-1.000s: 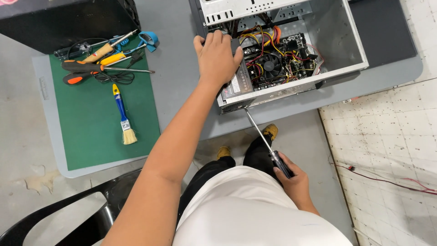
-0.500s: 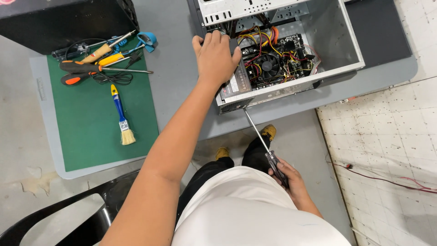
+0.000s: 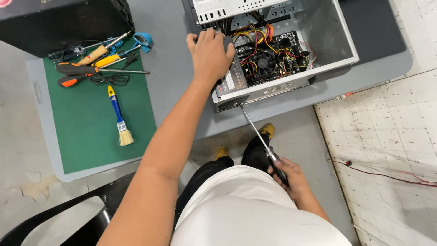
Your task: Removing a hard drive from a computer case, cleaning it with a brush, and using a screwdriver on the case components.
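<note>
Right hand point(image 3: 287, 173) closes its grip around the dark handle of a long screwdriver point(image 3: 259, 136), held low beside our lap, below the desk edge. We note the shaft slants up and to the left, with its tip meeting the lower front edge of the open computer case point(image 3: 327, 41); whether the tip sits in a screw we cannot tell. Left hand point(image 3: 210, 53) lies palm down on the power supply unit point(image 3: 234, 79) at the near left corner of the case, fingers bent over its far edge in a loose clasp, arm stretched out across the grey desk point(image 3: 173, 91).

Inside the case we record a motherboard with a round black cooling fan point(image 3: 264, 63), ringed by red, yellow and black cables. The case lies on its side, open face up, on the desk.

Well apart to the left, a green work mat point(image 3: 91, 146) carries a paintbrush point(image 3: 118, 118) with a blue and yellow handle, and two black-and-orange screwdrivers point(image 3: 82, 73) lying near a coil of black cable. A yellow-handled tool point(image 3: 107, 60) and a wooden-handled tool rest just above them. A black box point(image 3: 59, 23) stands at the mat's far edge. Part of a black chair point(image 3: 54, 214) shows at lower left.
</note>
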